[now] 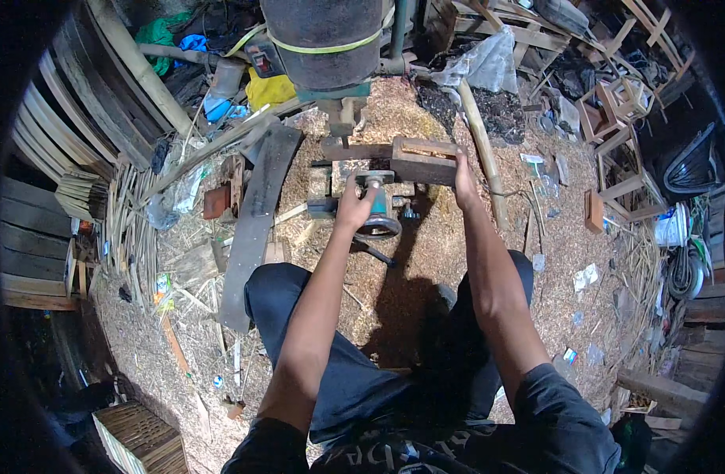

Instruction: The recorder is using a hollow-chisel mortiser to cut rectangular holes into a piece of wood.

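Note:
My right hand [466,188] grips the right end of a brown wooden block [426,170] with a long slot in its top face. The block's left end sits beside a thinner wooden piece [370,151] under the drilling machine's spindle [341,126]. At the machine's table, my left hand [353,208] closes round the left side of a grey metal clamp [376,176]; some of its fingers are hidden. Just below the clamp is a dark round handwheel [378,228], close to my left hand but apart from it.
The machine's big motor housing [323,39] stands straight ahead. A long dark board [260,213] leans at left, and a pole [481,150] lies to the right. Wood shavings [426,284] cover the floor. Wooden frames [623,150] stand at far right, and timber [102,95] at left.

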The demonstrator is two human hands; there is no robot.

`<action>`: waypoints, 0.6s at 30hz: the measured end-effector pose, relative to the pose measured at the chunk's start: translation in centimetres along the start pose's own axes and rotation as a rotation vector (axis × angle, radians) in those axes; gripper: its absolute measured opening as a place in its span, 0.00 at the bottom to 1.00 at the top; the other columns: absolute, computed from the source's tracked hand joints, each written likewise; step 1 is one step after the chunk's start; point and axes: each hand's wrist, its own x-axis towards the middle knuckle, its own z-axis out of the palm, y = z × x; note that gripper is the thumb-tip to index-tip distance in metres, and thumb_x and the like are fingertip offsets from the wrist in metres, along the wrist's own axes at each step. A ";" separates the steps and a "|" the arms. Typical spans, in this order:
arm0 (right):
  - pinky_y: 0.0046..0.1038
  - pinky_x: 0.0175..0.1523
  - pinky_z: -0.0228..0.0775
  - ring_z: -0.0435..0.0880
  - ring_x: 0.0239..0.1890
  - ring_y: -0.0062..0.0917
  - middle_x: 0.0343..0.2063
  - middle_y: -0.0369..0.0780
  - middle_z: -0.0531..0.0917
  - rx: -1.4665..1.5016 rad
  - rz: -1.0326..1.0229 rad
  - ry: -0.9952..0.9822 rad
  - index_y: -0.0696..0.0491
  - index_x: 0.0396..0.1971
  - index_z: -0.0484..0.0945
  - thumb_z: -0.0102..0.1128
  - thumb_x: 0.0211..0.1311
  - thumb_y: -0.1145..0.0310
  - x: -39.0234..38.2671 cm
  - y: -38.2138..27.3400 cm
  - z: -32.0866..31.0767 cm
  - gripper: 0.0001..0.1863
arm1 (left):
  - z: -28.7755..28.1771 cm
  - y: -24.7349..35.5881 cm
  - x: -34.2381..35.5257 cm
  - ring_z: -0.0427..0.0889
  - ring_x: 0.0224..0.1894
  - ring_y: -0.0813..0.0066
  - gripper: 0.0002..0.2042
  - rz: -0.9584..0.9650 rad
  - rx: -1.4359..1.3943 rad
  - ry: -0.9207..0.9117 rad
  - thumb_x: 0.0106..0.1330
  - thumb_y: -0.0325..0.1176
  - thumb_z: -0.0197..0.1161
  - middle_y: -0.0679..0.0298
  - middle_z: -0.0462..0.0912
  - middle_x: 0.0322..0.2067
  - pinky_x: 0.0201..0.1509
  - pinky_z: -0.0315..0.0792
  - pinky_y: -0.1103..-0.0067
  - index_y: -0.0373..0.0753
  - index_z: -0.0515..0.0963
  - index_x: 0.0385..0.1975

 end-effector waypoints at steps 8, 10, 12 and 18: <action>0.31 0.67 0.50 0.64 0.64 0.40 0.58 0.53 0.69 -0.061 -0.022 0.011 0.66 0.59 0.66 0.42 0.60 0.34 1.1 0.9 2.2 0.47 | 0.0 -0.6 0.2 0.57 0.68 0.52 0.47 -0.085 0.022 -0.015 0.61 0.57 0.56 0.41 0.52 0.67 0.70 0.51 0.72 0.32 0.39 0.69; 0.30 0.66 0.52 0.66 0.63 0.39 0.58 0.52 0.70 0.007 -0.022 0.033 0.65 0.58 0.66 0.44 0.61 0.36 1.3 1.3 2.6 0.44 | 0.0 -0.6 0.5 0.53 0.69 0.53 0.45 -0.106 -0.018 -0.018 0.64 0.56 0.54 0.43 0.51 0.67 0.71 0.48 0.74 0.32 0.39 0.69; 0.29 0.66 0.52 0.66 0.62 0.38 0.57 0.51 0.71 0.044 -0.054 0.009 0.64 0.58 0.67 0.44 0.61 0.37 1.5 1.5 2.7 0.43 | -0.1 -0.7 1.3 0.50 0.70 0.54 0.44 -0.086 -0.083 0.024 0.65 0.56 0.52 0.43 0.49 0.68 0.71 0.46 0.74 0.32 0.39 0.69; 0.30 0.66 0.52 0.66 0.62 0.34 0.59 0.47 0.70 0.169 -0.024 -0.045 0.57 0.61 0.66 0.44 0.64 0.41 1.9 1.1 3.1 0.37 | -2.8 -2.8 7.2 0.68 0.57 0.58 0.32 0.011 -0.293 0.478 0.67 0.42 0.51 0.45 0.67 0.57 0.62 0.59 0.70 0.28 0.52 0.65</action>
